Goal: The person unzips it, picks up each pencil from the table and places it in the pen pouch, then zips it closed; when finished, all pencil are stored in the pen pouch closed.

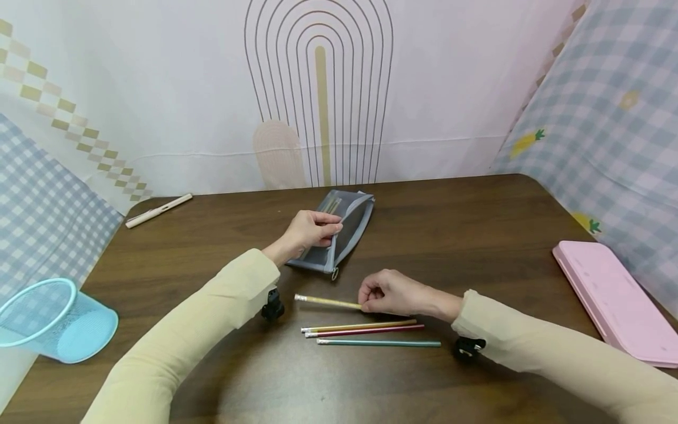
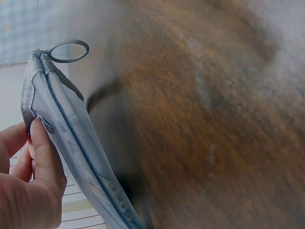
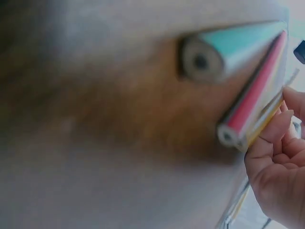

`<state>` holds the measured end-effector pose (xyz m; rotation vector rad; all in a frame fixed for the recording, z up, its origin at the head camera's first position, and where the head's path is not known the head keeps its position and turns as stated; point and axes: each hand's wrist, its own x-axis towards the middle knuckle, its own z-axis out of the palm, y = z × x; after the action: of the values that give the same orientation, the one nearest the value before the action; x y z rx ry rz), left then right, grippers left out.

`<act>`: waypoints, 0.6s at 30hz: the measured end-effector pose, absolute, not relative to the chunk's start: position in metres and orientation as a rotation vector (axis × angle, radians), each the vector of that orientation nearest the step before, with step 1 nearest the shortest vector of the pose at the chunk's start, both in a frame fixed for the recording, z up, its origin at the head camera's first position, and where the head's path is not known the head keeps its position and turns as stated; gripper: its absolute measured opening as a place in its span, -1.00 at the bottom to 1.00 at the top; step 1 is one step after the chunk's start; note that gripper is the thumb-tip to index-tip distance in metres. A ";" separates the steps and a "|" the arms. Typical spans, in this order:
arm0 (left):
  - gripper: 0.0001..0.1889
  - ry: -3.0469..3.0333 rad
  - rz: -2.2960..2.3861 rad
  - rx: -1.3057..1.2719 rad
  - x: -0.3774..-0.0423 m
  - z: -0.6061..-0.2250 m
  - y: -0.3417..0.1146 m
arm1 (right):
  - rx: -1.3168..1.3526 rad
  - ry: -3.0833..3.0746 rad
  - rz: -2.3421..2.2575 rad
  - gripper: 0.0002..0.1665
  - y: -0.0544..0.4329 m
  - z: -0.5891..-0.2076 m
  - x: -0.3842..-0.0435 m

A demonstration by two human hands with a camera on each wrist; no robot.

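My left hand (image 1: 309, 229) pinches the edge of a grey mesh zipper pouch (image 1: 352, 229), whose mouth gapes toward the right. Through the mesh a few slim pencils show faintly. In the left wrist view the thumb and fingers grip the pouch (image 2: 71, 124) close to its ring-shaped zipper pull (image 2: 70, 51). Lower on the table, my right hand (image 1: 394, 292) pinches a pale yellow pencil (image 1: 328, 302), its eraser end pointing left. Just below lie a gold pencil (image 1: 360, 325), a red pencil (image 1: 371, 331) and a teal pencil (image 1: 381, 343), roughly side by side.
A light blue mesh cup (image 1: 87, 327) stands at the left table edge. Behind it lies a white pen (image 1: 159, 211) by the back left corner. A pink case (image 1: 617, 300) rests along the right edge. Patterned cloth (image 1: 450, 88) hangs behind the brown table (image 1: 466, 224).
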<state>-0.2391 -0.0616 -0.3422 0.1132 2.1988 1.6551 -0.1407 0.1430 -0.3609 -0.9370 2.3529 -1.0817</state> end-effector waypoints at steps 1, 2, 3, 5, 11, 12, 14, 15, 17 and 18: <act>-0.66 2.199 1.655 0.111 -0.239 -0.342 -0.061 | -0.919 2.357 -1.101 -0.94 0.145 -0.359 -0.141; -0.66 2.201 1.654 0.109 -0.239 -0.342 -0.061 | -0.899 2.361 -1.118 -0.94 0.147 -0.358 -0.142; -0.66 2.205 1.653 0.107 -0.238 -0.342 -0.061 | -0.872 2.364 -1.133 -0.95 0.149 -0.356 -0.142; -0.66 2.210 1.652 0.108 -0.238 -0.342 -0.061 | -0.815 2.364 -1.166 -0.95 0.152 -0.354 -0.143; -0.67 2.212 1.675 0.122 -0.238 -0.343 -0.061 | -0.614 2.269 -1.400 -0.91 0.156 -0.352 -0.146; -0.68 2.210 1.677 0.118 -0.239 -0.343 -0.061 | -0.558 2.245 -1.457 -0.89 0.156 -0.353 -0.147; -0.67 2.204 1.674 0.105 -0.239 -0.343 -0.061 | -0.422 2.205 -1.562 -0.83 0.155 -0.353 -0.150; -0.67 2.202 1.670 0.103 -0.239 -0.343 -0.061 | -0.353 2.186 -1.611 -0.80 0.154 -0.353 -0.152; -0.67 2.200 1.664 0.100 -0.239 -0.343 -0.061 | -0.220 2.143 -1.699 -0.72 0.153 -0.354 -0.157; -0.66 2.202 1.661 0.101 -0.239 -0.343 -0.061 | -0.156 2.119 -1.735 -0.68 0.152 -0.354 -0.159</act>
<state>-0.2390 -0.0612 -0.3427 0.1012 2.2025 1.6609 -0.1593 0.1524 -0.3545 -0.1557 2.1186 -1.7347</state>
